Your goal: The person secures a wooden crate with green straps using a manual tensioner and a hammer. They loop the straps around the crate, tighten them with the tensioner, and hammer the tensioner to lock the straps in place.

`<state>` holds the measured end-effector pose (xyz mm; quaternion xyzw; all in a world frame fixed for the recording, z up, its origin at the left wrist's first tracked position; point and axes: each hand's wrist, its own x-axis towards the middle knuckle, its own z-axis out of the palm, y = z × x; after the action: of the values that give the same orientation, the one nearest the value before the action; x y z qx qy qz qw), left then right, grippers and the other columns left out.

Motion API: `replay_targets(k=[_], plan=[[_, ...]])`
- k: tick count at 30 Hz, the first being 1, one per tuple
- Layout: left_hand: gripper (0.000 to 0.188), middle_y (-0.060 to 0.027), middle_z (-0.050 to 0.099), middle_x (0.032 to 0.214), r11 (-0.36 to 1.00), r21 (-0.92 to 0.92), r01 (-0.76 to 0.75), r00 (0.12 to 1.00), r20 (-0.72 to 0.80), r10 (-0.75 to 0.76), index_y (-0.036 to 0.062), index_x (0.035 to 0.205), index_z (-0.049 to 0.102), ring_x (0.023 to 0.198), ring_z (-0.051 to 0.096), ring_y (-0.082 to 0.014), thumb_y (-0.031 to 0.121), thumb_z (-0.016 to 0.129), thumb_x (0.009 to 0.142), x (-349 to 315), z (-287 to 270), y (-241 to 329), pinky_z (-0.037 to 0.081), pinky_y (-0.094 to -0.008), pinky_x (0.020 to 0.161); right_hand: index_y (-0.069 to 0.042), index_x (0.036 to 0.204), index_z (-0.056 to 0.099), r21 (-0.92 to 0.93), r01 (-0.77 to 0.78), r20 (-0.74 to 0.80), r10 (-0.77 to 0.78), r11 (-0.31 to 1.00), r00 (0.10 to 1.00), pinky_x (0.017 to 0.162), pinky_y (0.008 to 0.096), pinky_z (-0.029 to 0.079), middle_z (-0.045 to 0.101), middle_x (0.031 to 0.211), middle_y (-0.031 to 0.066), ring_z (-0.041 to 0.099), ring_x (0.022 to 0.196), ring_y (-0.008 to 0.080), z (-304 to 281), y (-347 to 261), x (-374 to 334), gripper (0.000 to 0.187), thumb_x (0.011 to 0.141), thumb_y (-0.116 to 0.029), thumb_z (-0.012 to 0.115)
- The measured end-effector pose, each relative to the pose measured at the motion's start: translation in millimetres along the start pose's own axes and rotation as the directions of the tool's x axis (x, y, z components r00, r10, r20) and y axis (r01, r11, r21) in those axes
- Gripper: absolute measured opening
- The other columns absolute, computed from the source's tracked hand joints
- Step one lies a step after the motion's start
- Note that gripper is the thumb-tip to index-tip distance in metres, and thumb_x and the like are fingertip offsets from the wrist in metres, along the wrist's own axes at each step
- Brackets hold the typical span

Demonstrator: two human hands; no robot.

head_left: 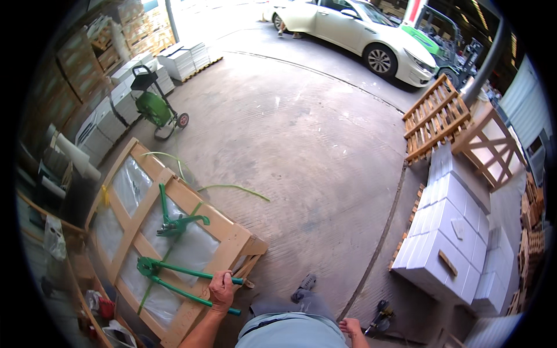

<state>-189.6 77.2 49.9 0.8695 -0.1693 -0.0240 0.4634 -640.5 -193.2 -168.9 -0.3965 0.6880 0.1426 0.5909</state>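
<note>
Left hand [222, 292]: your fingers gripped the green long-handled tool [188, 271].
Right hand [350, 326]: I couldn't tell your fingers' grip.

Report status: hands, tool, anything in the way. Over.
Left hand gripping green long-handled tool; right hand low, off the tool. Tool's head at green strap on wooden crate. Second green tool farther along strap, could obstruct.

From where I stand I can read no words, numbers or signs, and the pale patch [458, 228] on the white stack [436, 246] is too small to make out.
</note>
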Motion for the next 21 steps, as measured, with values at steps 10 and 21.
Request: replay_targets(k=[10, 21], plan=[[0.013, -0.0138, 0.059, 0.079, 0.967, -0.016, 0.254, 0.952, -0.173, -0.253, 0.0005, 0.089, 0.06, 0.073, 0.059, -0.0288, 0.007, 0.048, 0.088, 76, 86, 67, 0.047, -0.0359, 0.067, 0.005, 0.095, 0.059, -0.143, 0.431, 0.105, -0.42, 0.891, 0.902, 0.051, 0.03, 0.051, 0.065, 0.083, 0.0139, 0.065, 0.064, 0.0207, -30, -381, 124, 0.027, 0.085, -0.02, 0.054], [0.025, -0.0176, 0.052, 0.109, 0.878, 0.337, 0.339, 0.876, -0.452, -0.165, 0.0008, 0.102, 0.053, 0.104, 0.05, -0.0342, 0.015, 0.056, 0.081, 363, 109, -22, 0.04, -0.0432, 0.089, 0.006, 0.105, 0.056, -0.294, 0.535, 0.373, -0.42, 0.792, 0.827, 0.057, 0.0306, 0.053, 0.065, 0.089, 0.0153, 0.066, 0.071, 0.0222, 113, -615, 92, 0.032, 0.087, -0.02, 0.053]])
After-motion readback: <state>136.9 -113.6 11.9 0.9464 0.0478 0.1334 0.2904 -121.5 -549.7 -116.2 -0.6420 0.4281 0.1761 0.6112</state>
